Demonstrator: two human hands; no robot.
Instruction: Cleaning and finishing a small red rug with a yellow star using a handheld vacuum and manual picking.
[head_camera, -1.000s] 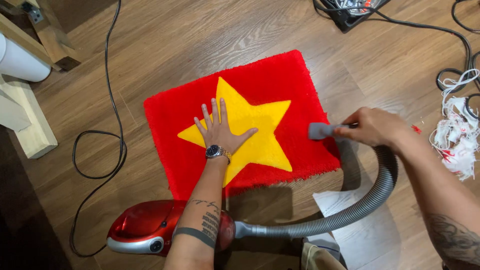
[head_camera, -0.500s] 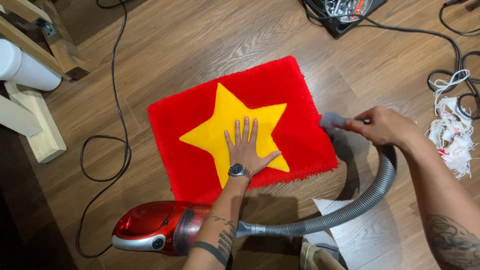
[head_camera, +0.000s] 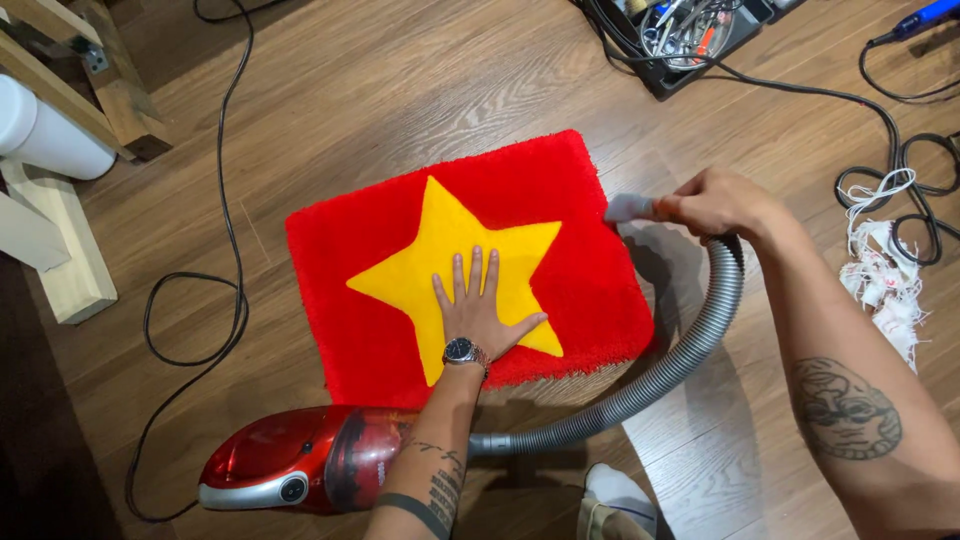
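Note:
A red shaggy rug (head_camera: 560, 200) with a yellow star (head_camera: 440, 240) lies on the wooden floor. My left hand (head_camera: 478, 312) presses flat on the star, fingers spread, a watch on the wrist. My right hand (head_camera: 722, 205) grips the grey vacuum nozzle (head_camera: 628, 208), whose tip touches the rug's right edge. A grey ribbed hose (head_camera: 680, 350) curves from the nozzle down to the red canister vacuum (head_camera: 290, 460) lying at the rug's near side.
A black power cord (head_camera: 225, 300) loops over the floor at left. Wooden frame legs (head_camera: 60, 250) and a white cylinder (head_camera: 45, 135) stand far left. A black tray of tools (head_camera: 690, 35) and cables sit top right, with white yarn scraps (head_camera: 885, 270) at right.
My right hand has carried the nozzle up along the rug's right edge toward the far corner. My left hand stays pressed on the star while the view has shifted.

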